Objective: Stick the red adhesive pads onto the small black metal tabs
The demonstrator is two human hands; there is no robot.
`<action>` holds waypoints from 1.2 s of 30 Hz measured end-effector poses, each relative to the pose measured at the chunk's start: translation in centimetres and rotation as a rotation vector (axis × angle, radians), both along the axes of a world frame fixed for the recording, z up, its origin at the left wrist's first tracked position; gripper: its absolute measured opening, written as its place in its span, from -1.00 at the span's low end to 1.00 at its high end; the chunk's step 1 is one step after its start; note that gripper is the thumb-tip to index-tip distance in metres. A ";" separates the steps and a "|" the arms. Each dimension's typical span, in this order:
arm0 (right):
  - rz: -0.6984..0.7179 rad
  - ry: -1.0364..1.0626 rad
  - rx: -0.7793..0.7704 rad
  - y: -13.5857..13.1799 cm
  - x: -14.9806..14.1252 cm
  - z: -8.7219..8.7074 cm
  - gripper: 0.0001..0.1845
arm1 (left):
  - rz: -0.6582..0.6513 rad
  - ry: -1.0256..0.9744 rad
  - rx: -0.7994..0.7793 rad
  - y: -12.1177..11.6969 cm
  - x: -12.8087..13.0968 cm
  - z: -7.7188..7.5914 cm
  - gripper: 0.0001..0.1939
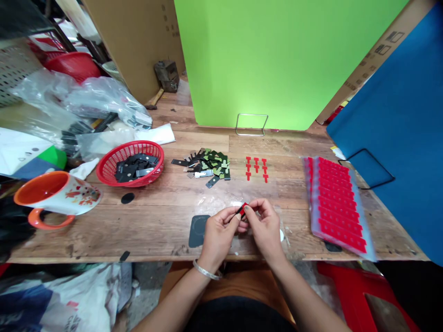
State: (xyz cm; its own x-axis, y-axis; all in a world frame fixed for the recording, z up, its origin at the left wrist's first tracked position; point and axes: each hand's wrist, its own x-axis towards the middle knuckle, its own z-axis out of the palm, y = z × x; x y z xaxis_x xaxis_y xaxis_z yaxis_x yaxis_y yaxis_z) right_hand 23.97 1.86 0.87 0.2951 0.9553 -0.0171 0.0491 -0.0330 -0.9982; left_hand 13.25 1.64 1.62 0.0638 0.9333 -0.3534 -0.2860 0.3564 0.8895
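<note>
My left hand (221, 229) and my right hand (265, 226) meet over the near edge of the wooden table (159, 221). Together they pinch a small red and black piece (242, 210) between the fingertips. A dark grey pad (198, 230) lies just left of my left hand. Beyond the hands lies a pile of black and green flat parts (206, 164). To its right, several small red T-shaped stickers (256, 168) sit in rows on the wood. A stack of sheets with red stickers (336, 206) lies at the right.
A red mesh basket (130, 163) with black parts stands at the left, with an orange and white mug (55, 196) on its side nearer me. Plastic bags (86, 99) pile up at back left. A green board (277, 60) and a blue board (401, 124) stand behind and right.
</note>
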 end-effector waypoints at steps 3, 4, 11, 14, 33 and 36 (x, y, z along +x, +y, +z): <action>-0.018 0.027 -0.014 -0.1 -0.2 0.1 -0.83 | -0.011 -0.025 0.001 0.2 0.0 0.0 -0.69; -0.020 0.035 -0.019 -0.1 -0.2 0.1 -0.82 | -0.019 -0.042 -0.001 0.2 0.0 -0.1 -0.69; 0.047 0.177 -0.056 0.5 0.4 0.1 -0.59 | -0.032 -0.088 -0.047 0.5 -0.1 -0.2 -0.68; 0.143 0.182 -0.100 0.6 0.7 -0.2 -0.78 | -0.048 -0.085 -0.048 0.4 -0.1 -0.2 -0.67; 0.166 -0.055 -0.064 0.1 0.2 0.0 -0.69 | -0.233 -0.186 -0.074 0.1 -1.7 -0.2 -0.59; 0.245 -0.059 -0.096 -0.2 -0.5 -0.7 -0.64 | -0.154 -0.078 -0.091 0.7 -3.2 -0.7 -0.64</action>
State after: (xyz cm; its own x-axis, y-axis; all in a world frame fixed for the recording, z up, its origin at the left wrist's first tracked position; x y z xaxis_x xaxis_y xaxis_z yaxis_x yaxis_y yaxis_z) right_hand 23.47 1.68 0.18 0.0585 0.9932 -0.1010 0.1254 -0.1077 -0.9862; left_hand 10.10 2.37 0.90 0.2343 0.8747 -0.4243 -0.2884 0.4794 0.8289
